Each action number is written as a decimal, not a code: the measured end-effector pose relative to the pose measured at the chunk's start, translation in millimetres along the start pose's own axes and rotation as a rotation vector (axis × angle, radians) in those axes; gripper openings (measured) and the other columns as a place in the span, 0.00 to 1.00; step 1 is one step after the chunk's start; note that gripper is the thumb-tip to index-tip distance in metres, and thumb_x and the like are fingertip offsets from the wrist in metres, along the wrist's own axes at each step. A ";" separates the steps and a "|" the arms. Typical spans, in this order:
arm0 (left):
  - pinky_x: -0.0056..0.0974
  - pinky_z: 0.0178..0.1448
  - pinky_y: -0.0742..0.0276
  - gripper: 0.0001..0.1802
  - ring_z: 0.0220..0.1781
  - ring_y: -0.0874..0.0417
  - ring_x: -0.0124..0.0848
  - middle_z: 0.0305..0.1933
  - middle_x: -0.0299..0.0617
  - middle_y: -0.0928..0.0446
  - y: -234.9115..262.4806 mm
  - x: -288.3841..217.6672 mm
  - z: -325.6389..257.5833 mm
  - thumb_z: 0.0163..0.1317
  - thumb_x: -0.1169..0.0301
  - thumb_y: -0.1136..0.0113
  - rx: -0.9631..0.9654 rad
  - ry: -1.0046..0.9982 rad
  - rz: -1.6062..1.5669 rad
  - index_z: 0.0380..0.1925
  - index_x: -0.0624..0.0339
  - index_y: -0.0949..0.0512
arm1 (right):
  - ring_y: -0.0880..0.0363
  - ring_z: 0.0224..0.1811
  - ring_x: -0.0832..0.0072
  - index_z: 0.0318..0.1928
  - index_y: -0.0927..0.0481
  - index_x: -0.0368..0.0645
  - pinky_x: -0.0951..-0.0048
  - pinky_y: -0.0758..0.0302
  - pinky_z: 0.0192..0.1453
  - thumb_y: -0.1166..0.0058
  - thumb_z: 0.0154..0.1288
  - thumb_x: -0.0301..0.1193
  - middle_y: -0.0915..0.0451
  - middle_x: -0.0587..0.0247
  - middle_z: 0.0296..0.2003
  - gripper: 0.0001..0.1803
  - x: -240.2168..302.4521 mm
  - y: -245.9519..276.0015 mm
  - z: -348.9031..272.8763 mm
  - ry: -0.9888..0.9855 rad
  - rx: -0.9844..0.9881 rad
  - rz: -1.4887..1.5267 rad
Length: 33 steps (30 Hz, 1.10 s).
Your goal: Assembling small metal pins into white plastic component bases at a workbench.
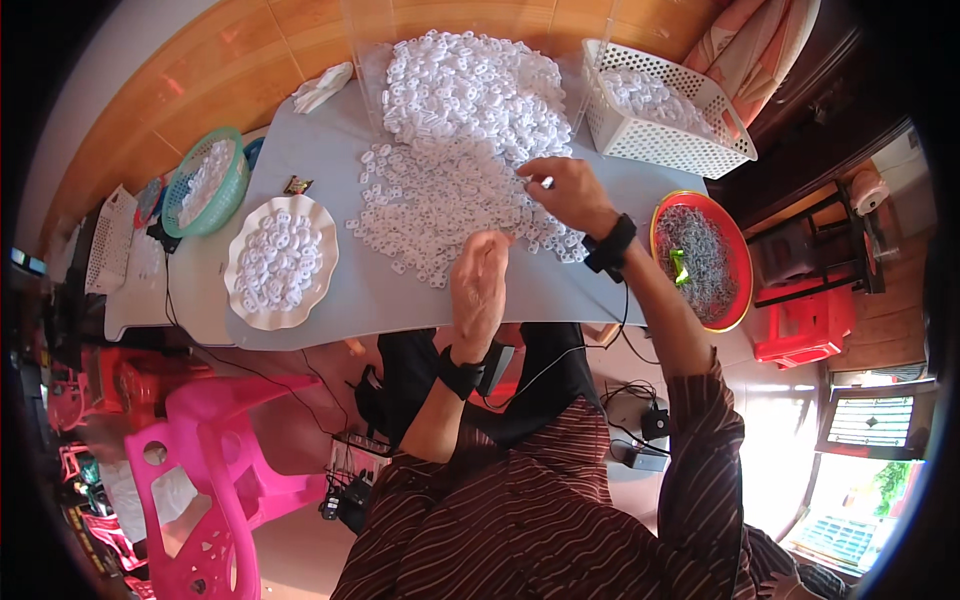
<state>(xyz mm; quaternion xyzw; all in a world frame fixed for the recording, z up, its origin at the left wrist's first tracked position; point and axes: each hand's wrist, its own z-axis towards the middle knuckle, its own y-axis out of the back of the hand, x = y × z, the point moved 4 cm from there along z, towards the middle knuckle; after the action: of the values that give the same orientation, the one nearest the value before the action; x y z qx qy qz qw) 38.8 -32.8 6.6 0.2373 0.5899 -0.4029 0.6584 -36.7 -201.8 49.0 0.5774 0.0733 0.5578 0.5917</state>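
Observation:
A big heap of small white plastic ring parts (pixel 455 130) covers the far middle of the grey table (pixel 330 150). My right hand (pixel 565 190) rests on the near right edge of the heap, fingers pinched on something small and pale that I cannot make out. My left hand (pixel 480 280) hovers at the heap's near edge, fingers together, palm turned sideways; nothing shows in it. Both wrists wear black bands.
A white scalloped plate (pixel 245 300) with white parts sits left. A teal basket (pixel 235 190) lies further left, a white lattice basket (pixel 680 140) far right, a red tray (pixel 740 260) of grey metal bits right. A pink plastic chair (pixel 215 450) stands lower left.

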 end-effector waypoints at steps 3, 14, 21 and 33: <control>0.26 0.43 0.34 0.09 0.37 0.29 0.20 0.36 0.34 0.24 2.7 2.2 0.2 0.67 0.69 0.51 0.020 0.002 0.048 0.36 0.62 0.25 | 0.20 0.34 0.58 0.38 0.17 0.46 0.61 0.24 0.44 0.48 0.51 0.31 0.18 0.55 0.31 0.13 1.1 -19.7 9.0 -0.015 -0.018 -0.180; 0.27 0.38 0.33 0.08 0.32 0.31 0.22 0.31 0.36 0.28 3.6 -1.3 -0.7 0.66 0.71 0.52 0.087 -0.111 0.069 0.36 0.65 0.28 | 0.20 0.31 0.58 0.32 0.16 0.49 0.62 0.24 0.39 0.49 0.53 0.33 0.19 0.56 0.27 0.09 -22.5 6.6 12.3 -0.084 -0.154 -0.160; 0.30 0.44 0.30 0.05 0.37 0.26 0.27 0.37 0.41 0.26 -2.7 -5.1 -1.4 0.63 0.75 0.50 0.072 -0.133 0.049 0.36 0.66 0.28 | 0.20 0.32 0.60 0.35 0.17 0.44 0.64 0.25 0.41 0.48 0.52 0.28 0.19 0.55 0.31 0.10 -16.1 -4.0 9.7 -0.053 0.048 -0.204; 0.30 0.49 0.31 0.04 0.41 0.26 0.28 0.38 0.42 0.25 -2.4 -7.7 -3.6 0.63 0.77 0.51 0.111 -0.098 -0.097 0.34 0.67 0.27 | 0.21 0.30 0.55 0.29 0.16 0.50 0.55 0.25 0.36 0.48 0.52 0.31 0.21 0.55 0.25 0.07 -7.0 -15.4 24.4 0.047 -0.081 -0.398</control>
<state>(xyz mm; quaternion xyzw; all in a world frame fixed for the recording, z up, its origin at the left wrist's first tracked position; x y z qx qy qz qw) 34.9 -29.3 13.7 0.2247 0.5445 -0.4776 0.6518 -12.5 -217.2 41.2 0.5141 0.1771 0.4454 0.7113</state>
